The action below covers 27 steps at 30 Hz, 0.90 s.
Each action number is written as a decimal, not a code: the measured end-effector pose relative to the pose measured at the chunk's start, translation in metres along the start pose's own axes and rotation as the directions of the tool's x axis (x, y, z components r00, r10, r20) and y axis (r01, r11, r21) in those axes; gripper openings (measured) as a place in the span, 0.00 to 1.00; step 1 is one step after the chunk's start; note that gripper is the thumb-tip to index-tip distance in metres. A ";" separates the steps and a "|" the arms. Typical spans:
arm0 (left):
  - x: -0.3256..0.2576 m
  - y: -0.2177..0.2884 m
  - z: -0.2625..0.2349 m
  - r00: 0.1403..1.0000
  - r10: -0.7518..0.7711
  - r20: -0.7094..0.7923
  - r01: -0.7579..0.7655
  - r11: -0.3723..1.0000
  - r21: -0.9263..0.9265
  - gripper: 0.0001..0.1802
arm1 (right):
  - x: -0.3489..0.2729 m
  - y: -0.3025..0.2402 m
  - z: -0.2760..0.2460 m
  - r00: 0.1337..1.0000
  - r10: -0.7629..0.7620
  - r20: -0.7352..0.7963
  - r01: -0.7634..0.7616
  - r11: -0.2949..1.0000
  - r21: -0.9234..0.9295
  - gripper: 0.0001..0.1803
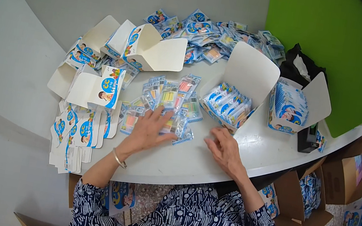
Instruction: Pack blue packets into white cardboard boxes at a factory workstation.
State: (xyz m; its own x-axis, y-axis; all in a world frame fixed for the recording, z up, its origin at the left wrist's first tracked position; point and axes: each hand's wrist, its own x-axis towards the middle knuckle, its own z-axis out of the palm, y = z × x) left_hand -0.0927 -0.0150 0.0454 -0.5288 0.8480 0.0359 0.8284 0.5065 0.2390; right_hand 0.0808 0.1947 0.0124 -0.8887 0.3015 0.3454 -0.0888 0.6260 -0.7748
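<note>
My left hand [146, 131] lies with fingers spread on a loose pile of small clear packets [169, 96]. These have blue striped edges and show yellow, pink or orange contents. Nothing is gripped in it. On the bare tabletop to the right of the pile rests my right hand [226, 152], its fingers loosely bent, thumb apart, and no item visible in it. Just beyond it stands a white display box [250, 72] with its lid up, holding a row of upright packets [227, 102]. Another open box [283, 125], also filled with packets, is farther right.
A large heap of packets [203, 33] lies along the back wall. Open white cartons [166, 54] crowd the left, with flattened cartons [85, 131] stacked nearer me. A black device [308, 140] sits at the right edge. Brown cardboard boxes [288, 196] stand below on the right.
</note>
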 end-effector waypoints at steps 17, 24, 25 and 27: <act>0.084 -0.029 -0.002 0.989 -0.077 -0.125 0.061 0.990 -0.127 0.30 | 0.025 0.007 0.027 0.996 0.083 0.028 -0.082 0.996 -0.025 0.24; 0.064 -0.071 -0.011 0.974 -0.069 -0.214 0.017 0.972 -0.235 0.13 | 0.025 -0.025 0.046 0.966 -0.253 0.057 0.259 0.928 -0.269 0.37; 0.061 -0.069 -0.014 0.975 -0.065 -0.212 0.015 0.973 -0.232 0.13 | 0.030 -0.032 0.048 0.953 -0.257 0.160 0.294 0.911 -0.291 0.39; 0.052 -0.067 -0.022 0.963 -0.048 -0.267 -0.005 0.981 -0.193 0.11 | 0.041 -0.028 0.061 0.939 -0.258 0.226 0.326 0.879 -0.349 0.36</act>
State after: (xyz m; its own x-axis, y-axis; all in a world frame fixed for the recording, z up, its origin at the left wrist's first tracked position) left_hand -0.1793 -0.0082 0.0523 -0.5976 0.7505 0.2821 0.7799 0.4626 0.4217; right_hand 0.0195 0.1457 0.0155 -0.9133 -0.0411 0.4051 -0.2104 0.8994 -0.3831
